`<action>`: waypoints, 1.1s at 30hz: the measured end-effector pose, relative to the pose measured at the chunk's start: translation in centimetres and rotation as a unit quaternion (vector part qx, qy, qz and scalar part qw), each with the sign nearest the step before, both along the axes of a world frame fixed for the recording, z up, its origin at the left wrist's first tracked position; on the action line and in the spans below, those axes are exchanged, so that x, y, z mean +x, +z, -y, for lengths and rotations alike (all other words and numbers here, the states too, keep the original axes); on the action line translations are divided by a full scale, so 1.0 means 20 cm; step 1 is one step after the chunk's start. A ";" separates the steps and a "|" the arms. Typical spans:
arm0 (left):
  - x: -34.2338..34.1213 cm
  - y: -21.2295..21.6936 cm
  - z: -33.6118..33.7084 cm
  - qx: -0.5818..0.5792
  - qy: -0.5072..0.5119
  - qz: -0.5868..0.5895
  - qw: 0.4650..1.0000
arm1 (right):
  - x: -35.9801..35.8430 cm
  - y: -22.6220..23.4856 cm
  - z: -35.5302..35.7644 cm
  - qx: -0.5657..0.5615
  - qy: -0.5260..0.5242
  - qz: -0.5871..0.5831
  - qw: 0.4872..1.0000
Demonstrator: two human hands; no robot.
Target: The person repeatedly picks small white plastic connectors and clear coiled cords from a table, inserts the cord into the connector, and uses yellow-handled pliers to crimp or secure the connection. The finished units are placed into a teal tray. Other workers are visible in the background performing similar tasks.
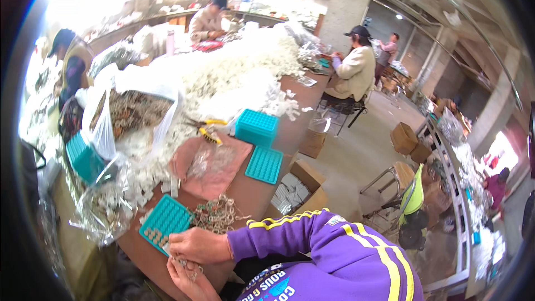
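My right hand [198, 245], in a purple sleeve with yellow stripes, is closed with its fingertips bent down over my left hand [192, 283]. The left hand is closed too, its fingers brought up against the right. Small pale, stringy bits [189, 265] show between them, too small to name. Beside the right hand lies a teal tray [167, 214] with many small cells; round beige pieces [156, 238] fill several cells along its near side. A tangled heap of thin beige and greenish strands [217, 214] lies right behind the right hand.
Pliers with yellow handles [209, 131] lie near a pink cloth [223, 161]. Teal trays [256, 128] are stacked beyond, with a single teal tray [263, 164] nearer. White pieces [239, 61] heap the table. An open carton [306, 189] stands right of it. Other people sit farther off.
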State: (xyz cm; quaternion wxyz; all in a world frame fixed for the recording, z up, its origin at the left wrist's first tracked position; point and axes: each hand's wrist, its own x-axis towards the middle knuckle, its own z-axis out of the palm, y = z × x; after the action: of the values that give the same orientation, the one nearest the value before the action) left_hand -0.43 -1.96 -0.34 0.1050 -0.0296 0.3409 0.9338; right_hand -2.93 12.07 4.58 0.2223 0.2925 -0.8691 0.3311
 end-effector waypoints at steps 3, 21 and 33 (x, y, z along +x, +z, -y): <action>0.01 -0.05 0.07 -0.112 -0.009 -0.017 0.994 | -0.04 -0.01 0.03 -0.005 0.024 0.053 0.998; 0.03 0.07 0.04 -0.048 -0.009 0.070 0.996 | 0.11 -0.08 0.12 -0.257 -0.080 0.214 0.939; -0.01 -0.04 0.07 0.051 -0.119 -0.005 0.992 | 0.11 -0.10 0.06 -0.036 -0.100 -0.095 0.990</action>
State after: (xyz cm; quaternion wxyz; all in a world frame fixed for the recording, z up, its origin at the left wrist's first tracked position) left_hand -0.65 -3.45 -1.06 0.2156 0.0208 0.2946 0.9308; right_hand -0.79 10.88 2.64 0.3467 0.2259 -0.8563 0.3091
